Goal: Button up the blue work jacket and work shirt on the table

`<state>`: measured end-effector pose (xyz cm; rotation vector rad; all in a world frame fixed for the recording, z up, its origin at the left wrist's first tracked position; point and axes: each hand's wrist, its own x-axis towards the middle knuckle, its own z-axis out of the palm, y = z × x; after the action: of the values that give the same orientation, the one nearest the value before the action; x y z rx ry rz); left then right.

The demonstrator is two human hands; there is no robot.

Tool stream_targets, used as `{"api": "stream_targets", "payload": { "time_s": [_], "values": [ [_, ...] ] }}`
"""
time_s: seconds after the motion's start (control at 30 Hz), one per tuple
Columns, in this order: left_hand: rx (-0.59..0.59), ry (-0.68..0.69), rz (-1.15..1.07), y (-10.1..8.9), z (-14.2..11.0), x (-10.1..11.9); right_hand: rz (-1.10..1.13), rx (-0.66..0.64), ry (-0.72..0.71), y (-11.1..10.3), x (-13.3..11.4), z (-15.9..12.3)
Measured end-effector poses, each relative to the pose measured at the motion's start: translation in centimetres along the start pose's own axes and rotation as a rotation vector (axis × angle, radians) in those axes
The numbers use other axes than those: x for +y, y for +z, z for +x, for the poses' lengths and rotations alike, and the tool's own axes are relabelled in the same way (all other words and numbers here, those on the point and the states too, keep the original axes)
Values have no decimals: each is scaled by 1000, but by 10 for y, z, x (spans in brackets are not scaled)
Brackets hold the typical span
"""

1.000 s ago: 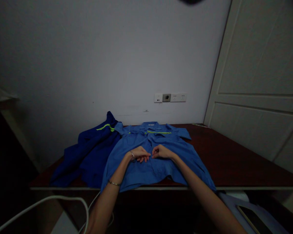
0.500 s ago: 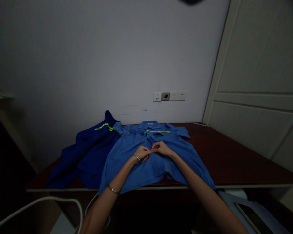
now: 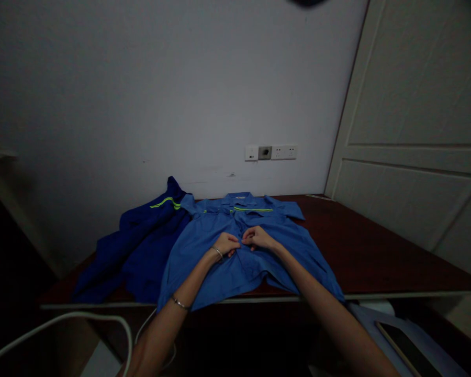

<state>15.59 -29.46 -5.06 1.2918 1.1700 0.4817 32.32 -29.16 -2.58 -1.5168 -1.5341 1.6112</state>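
Working at the front of the shirt (image 3: 245, 266), spread near the table's edge, seems the step in hand: the left hand (image 3: 226, 244) and right hand (image 3: 257, 237) nearly meet, fingers pinching its cloth, and the next move calls for a fine, steady grip. Beside it on the dark-red table (image 3: 377, 256) lies a darker garment (image 3: 141, 251), before a dim wall (image 3: 180, 94) with sockets (image 3: 283, 152).
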Motion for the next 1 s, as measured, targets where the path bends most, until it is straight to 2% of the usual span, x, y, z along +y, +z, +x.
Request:
{"api": "stream_targets", "payload": {
  "time_s": [0.33,0.6,0.73,0.83,0.93,1.0],
  "values": [
    [-43,28,-40,-8,-3,5,5,-2,-89,3,-8,-6],
    [-92,38,-56,-10,-8,9,-113,-4,-205,9,-5,-8],
    [-105,39,-43,-13,-6,7,-231,41,-270,13,-7,-13],
    [-98,59,-34,-14,-5,5,-367,121,-383,15,-9,-14],
    [-74,64,-83,-16,-6,6,-482,215,-517,13,-9,-13],
    [-81,68,-139,-17,-8,7,-476,228,-533,11,-7,-11]
  ]
}}
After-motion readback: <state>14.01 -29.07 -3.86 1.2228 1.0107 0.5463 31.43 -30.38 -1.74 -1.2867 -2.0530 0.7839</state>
